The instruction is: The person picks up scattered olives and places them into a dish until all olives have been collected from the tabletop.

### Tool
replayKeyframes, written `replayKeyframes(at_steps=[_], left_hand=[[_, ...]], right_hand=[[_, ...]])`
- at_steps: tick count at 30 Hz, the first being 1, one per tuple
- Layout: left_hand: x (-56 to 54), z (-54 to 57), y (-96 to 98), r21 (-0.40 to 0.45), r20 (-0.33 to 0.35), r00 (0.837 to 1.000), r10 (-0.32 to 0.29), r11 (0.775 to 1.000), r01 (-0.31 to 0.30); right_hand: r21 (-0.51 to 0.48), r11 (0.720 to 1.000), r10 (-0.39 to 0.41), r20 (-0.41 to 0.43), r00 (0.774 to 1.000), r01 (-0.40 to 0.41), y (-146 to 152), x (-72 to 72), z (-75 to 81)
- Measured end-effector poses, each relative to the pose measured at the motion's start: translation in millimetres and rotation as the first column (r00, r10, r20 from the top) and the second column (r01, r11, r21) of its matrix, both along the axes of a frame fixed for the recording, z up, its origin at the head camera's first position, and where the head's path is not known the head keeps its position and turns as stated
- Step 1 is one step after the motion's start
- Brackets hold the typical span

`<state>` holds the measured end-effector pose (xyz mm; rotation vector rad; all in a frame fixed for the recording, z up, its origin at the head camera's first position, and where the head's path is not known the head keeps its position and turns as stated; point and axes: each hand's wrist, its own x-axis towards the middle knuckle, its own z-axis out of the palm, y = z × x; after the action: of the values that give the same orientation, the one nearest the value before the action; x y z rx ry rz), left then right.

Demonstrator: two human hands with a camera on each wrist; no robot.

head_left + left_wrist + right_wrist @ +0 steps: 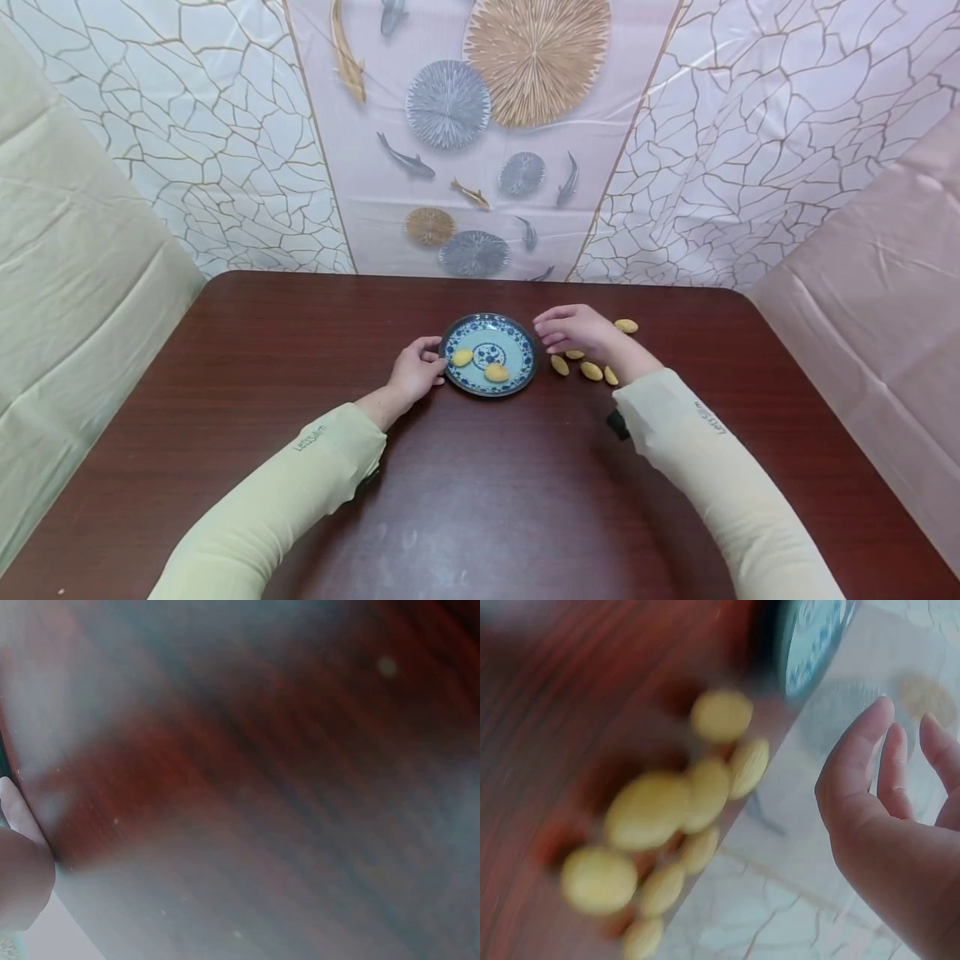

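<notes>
A round plate (489, 327) with a blue floral border and pale blue middle sits on the table. Two small yellow oval pieces (496, 372) lie on it, apart from each other. My left hand (415, 372) rests against the plate's left rim, fingertips touching the edge; in the left wrist view only part of that hand (22, 877) shows. Just right of the plate hovers my right hand (577, 331), its fingers loosely bent and nothing between them, as the right wrist view shows. Several yellow oval pieces (649, 811) with ridged surfaces lie beneath and beside it.
The dark reddish wooden table (465, 500) reaches back to a patterned cloth wall (247, 142). Pale cloth hangs at both sides. One yellow oval piece (627, 325) lies behind the right wrist, apart from the others.
</notes>
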<state>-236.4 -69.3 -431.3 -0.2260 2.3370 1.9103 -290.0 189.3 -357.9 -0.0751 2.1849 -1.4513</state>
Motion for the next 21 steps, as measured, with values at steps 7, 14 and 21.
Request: replayKeyframes(at_steps=[7,14,21], left_hand=[[-3.8,-8.2,-1.3,0.021,-0.029,1.000,-0.001,1.000,0.001],[-2.5,-4.5,-0.5,0.011,-0.007,1.000,0.005,1.000,-0.005],[0.7,1.1,0.2,0.004,0.004,1.000,0.002,1.000,-0.002]], right_hand=[[-0.029,0.998,-0.046,0.013,0.999,0.047,42,2.6,0.9],[0.007,0.996,-0.090,0.043,0.995,0.090,73,9.8,-5.8],[0.003,0.994,-0.105,0.074,0.992,0.105,95,16.2,-20.0]])
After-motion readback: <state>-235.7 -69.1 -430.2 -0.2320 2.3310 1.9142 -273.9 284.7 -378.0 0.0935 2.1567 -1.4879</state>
